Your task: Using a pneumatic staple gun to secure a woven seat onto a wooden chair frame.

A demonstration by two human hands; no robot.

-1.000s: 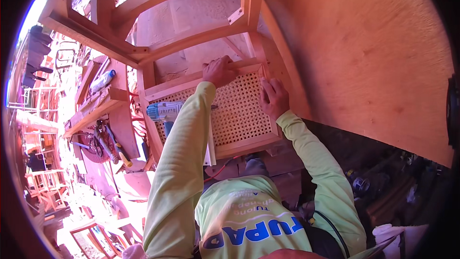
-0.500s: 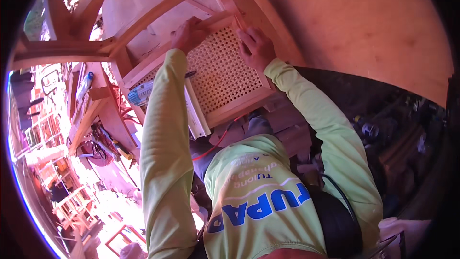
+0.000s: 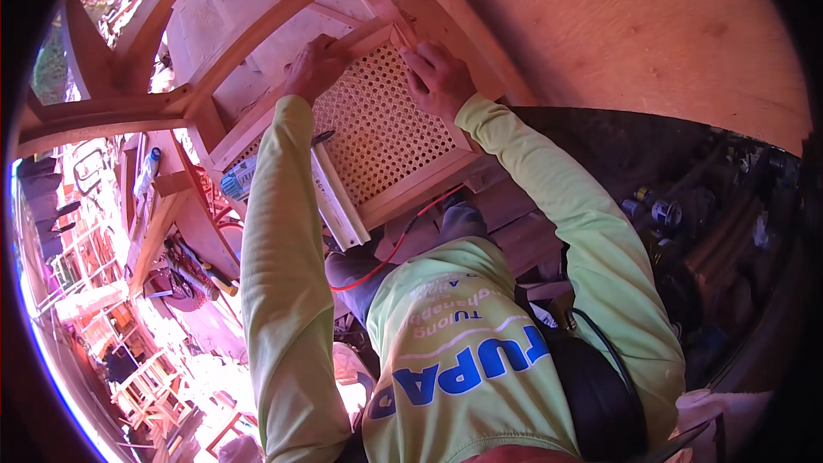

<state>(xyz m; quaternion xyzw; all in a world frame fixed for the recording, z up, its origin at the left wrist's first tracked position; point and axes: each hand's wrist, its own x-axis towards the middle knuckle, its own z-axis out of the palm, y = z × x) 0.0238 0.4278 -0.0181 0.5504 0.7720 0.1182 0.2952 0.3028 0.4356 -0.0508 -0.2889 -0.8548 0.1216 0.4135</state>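
A wooden frame [image 3: 417, 178] with a woven cane panel [image 3: 386, 124] lies in front of me. My left hand [image 3: 315, 70] is closed over its far left rail, fingers curled and partly hidden. At the far right corner my right hand [image 3: 441, 79] is closed, with fingers bent around a thin wooden strip [image 3: 401, 38] along the edge. A blue tool [image 3: 239, 178] and a long silver metal bar [image 3: 339, 197] rest on the near left part of the panel. My left sleeve covers the stretch between them.
Curved wooden furniture parts [image 3: 249, 30] rise beyond the frame. A large wooden board [image 3: 617, 26] fills the far right. A red hose [image 3: 399, 244] crosses my lap. Pliers-like tools [image 3: 201, 266] lie at left; dark clutter [image 3: 664, 210] sits at lower right.
In view, the frame, the furniture parts and both hands have shifted slightly left. My right hand has moved closer over the corner, and less of the thin strip shows.
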